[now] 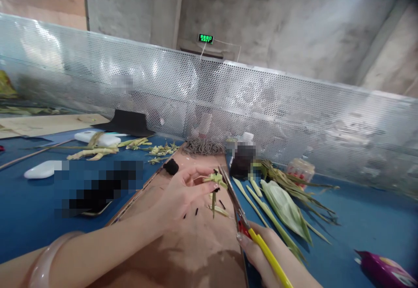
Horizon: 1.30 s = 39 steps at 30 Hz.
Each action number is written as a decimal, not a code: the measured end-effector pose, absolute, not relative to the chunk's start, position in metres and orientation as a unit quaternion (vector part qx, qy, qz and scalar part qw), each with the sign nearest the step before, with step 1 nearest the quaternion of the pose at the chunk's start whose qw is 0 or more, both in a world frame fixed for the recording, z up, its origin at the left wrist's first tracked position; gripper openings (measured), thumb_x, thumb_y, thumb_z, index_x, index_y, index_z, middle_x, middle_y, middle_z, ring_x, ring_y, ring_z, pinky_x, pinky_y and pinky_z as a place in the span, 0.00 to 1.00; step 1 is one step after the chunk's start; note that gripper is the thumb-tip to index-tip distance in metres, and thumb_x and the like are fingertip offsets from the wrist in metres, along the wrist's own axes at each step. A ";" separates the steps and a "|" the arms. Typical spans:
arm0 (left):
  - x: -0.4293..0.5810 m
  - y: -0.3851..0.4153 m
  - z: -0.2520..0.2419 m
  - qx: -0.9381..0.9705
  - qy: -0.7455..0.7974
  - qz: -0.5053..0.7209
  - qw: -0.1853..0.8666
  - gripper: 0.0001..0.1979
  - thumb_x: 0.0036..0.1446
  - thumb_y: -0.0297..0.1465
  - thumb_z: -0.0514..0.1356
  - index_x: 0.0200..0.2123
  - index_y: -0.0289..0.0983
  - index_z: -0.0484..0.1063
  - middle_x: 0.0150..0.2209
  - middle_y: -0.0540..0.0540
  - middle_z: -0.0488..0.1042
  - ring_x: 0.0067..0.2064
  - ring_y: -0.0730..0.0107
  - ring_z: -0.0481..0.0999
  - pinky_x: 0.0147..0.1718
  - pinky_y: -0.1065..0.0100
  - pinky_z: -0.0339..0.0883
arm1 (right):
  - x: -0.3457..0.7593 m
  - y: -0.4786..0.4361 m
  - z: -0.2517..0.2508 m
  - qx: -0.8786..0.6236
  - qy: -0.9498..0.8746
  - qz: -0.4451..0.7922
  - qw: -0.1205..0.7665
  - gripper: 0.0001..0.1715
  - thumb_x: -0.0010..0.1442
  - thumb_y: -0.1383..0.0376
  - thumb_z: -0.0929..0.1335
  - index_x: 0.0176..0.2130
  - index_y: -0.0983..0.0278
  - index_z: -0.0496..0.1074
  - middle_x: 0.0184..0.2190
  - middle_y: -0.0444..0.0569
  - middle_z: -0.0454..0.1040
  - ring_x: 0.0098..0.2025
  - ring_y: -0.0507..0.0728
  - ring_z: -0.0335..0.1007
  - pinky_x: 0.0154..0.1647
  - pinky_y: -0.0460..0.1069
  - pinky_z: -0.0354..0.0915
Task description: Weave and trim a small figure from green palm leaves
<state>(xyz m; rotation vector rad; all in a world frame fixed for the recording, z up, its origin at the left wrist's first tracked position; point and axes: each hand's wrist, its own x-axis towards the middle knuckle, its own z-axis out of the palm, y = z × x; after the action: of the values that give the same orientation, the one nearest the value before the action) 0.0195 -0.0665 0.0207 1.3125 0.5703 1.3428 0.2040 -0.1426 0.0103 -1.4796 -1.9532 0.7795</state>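
Observation:
My left hand (185, 192) pinches a small woven piece of green leaf strips (215, 180) over a brown board (196, 244); one strip hangs down from it. My right hand (261, 253) grips scissors (243, 218) with yellow and red handles. Their blades point up and left, tips right at the woven piece. A pale bangle (45, 259) sits on my left wrist. Small dark snippets lie on the board below the piece.
Long green leaves and strips (284, 205) lie right of the board on the blue table (359, 218). A dark bottle (243, 159), a small jar (300, 170), a purple packet (385, 268), leaf scraps (98, 150), a white case (42, 169) and a perforated metal screen (209, 92) are around.

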 end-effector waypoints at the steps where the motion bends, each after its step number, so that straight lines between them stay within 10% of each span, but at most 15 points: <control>1: 0.019 -0.067 0.020 0.557 0.240 0.569 0.555 0.10 0.44 0.28 0.67 0.33 0.38 0.74 0.37 0.48 0.76 0.40 0.68 0.74 0.44 0.65 0.65 | 0.204 -0.143 0.011 -0.548 -0.730 0.295 0.283 0.28 0.59 0.48 0.56 0.35 0.66 0.71 0.27 0.48 0.74 0.32 0.56 0.70 0.30 0.44 0.63; 39: 0.018 -0.067 0.020 0.590 0.263 0.577 0.499 0.08 0.46 0.30 0.66 0.33 0.39 0.74 0.37 0.48 0.76 0.41 0.66 0.73 0.44 0.64 0.65 | 0.203 -0.147 0.015 -0.559 -0.720 0.303 0.280 0.25 0.59 0.48 0.57 0.33 0.65 0.70 0.21 0.44 0.70 0.20 0.50 0.58 0.20 0.43 0.56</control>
<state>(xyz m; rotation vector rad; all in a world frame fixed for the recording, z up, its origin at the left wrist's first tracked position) 0.0177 -0.0673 0.0202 1.4269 0.6373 1.3963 0.2033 -0.1471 0.0147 -1.4980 -1.9294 0.8130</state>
